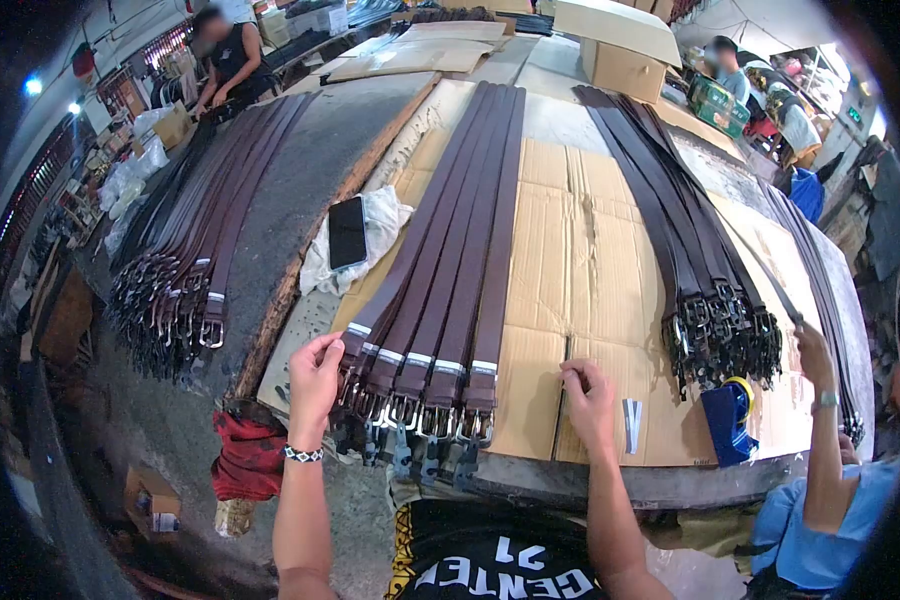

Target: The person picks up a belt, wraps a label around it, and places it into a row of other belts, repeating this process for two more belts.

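Several dark brown belts (457,230) lie side by side in front of me, buckles toward me, each with a white label band near its buckle. At the left edge of this row, the fingers of my left hand (315,385) are closed on the outermost belt (375,305), beside its label. My right hand (592,405) is over the cardboard (555,300), right of the row, thumb and fingers pinched together; whether anything small is between them I cannot make out. White label strips (632,425) lie on the cardboard just right of it.
A phone (347,232) rests on white plastic left of the belts. At right are a blue tape dispenser (727,420) and a bundle of black belts (705,260). More belts (205,230) lie far left. A co-worker's hand (815,355) holds a belt at right.
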The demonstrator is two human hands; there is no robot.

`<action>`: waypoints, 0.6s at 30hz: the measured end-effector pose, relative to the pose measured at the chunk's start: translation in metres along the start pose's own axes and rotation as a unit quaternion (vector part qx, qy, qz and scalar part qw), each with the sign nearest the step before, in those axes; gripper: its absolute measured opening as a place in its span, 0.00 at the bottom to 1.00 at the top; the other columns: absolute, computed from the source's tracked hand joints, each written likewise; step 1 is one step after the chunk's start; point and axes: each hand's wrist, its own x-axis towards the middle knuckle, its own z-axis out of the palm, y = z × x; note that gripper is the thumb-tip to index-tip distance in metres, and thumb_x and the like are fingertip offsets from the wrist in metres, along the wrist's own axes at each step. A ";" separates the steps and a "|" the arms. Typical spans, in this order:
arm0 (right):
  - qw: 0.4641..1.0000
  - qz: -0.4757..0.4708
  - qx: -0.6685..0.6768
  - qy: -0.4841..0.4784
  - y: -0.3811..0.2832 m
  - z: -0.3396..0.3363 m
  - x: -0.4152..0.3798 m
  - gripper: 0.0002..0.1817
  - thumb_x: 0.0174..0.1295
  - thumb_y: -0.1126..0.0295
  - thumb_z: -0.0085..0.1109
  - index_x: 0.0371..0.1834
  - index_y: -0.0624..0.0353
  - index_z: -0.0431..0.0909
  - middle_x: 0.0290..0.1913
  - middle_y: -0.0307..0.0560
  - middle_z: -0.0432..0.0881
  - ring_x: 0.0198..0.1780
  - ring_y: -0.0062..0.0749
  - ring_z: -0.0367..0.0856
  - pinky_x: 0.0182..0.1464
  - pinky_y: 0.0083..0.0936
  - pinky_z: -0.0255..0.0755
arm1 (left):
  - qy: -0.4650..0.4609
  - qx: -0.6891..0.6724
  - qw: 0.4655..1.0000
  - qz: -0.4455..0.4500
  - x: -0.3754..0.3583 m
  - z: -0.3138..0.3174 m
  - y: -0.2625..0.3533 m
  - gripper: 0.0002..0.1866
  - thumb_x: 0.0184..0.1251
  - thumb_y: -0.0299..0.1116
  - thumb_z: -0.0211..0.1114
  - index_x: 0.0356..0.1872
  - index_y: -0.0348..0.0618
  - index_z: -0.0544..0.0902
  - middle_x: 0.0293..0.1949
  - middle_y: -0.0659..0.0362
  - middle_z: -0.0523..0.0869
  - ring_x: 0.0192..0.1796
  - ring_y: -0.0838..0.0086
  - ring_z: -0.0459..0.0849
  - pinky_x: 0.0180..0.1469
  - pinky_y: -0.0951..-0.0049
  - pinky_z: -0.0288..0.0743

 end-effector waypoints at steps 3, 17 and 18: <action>1.000 0.005 0.011 0.002 0.006 0.002 -0.001 0.07 0.69 0.74 0.60 0.44 0.64 0.84 0.33 0.47 0.85 0.35 0.29 0.81 0.41 0.27 0.75 | -0.011 0.056 0.998 -0.014 -0.002 -0.005 0.002 0.14 0.76 0.30 0.63 0.53 0.30 0.87 0.38 0.61 0.89 0.36 0.83 0.80 0.40 0.79 0.74; 1.000 0.020 0.009 -0.010 -0.006 0.000 -0.002 0.07 0.70 0.75 0.59 0.46 0.64 0.83 0.35 0.43 0.84 0.37 0.23 0.79 0.43 0.23 0.74 | -0.072 0.326 0.940 0.072 -0.001 -0.024 -0.006 0.20 0.73 0.40 0.67 0.53 0.32 0.86 0.47 0.45 0.82 0.44 0.58 0.86 0.49 0.64 0.79; 1.000 0.024 0.013 -0.012 -0.006 -0.001 -0.002 0.07 0.71 0.75 0.59 0.46 0.65 0.83 0.35 0.44 0.84 0.37 0.23 0.79 0.43 0.23 0.74 | -0.082 0.328 0.940 0.055 -0.003 -0.022 0.001 0.21 0.72 0.41 0.68 0.55 0.32 0.85 0.47 0.44 0.82 0.46 0.57 0.86 0.50 0.64 0.79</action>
